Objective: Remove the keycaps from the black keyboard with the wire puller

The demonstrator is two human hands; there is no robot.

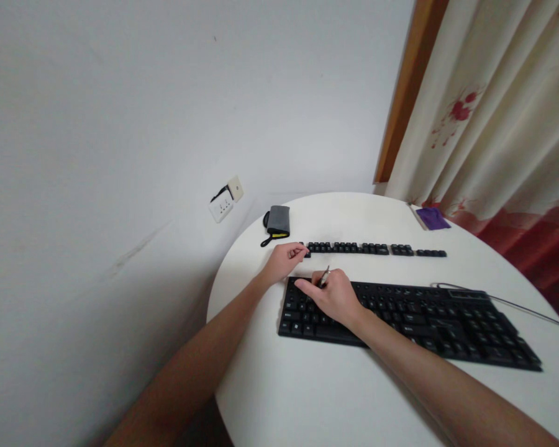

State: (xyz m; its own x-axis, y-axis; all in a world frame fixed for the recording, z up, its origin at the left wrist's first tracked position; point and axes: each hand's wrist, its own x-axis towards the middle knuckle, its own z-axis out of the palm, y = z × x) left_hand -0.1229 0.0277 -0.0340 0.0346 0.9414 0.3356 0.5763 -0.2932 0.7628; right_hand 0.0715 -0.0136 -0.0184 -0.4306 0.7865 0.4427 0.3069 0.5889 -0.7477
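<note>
A black keyboard (428, 320) lies on a round white table (307, 397). Behind it, a row of loose black keycaps (368, 249) is laid out in a line. My left hand (284, 261) is closed in a pinch at the left end of that row, its fingertips on a keycap (307, 251). My right hand (333, 297) rests on the keyboard's upper left corner, fingers closed round a thin metal tool (325, 277) whose tip sticks up between them.
A grey pouch (278, 222) with a black strap sits at the table's back edge. A purple item (432, 218) lies at the back right by the curtain (494, 124). The keyboard's cable (522, 305) runs off right. A wall socket (223, 203) is on the left wall.
</note>
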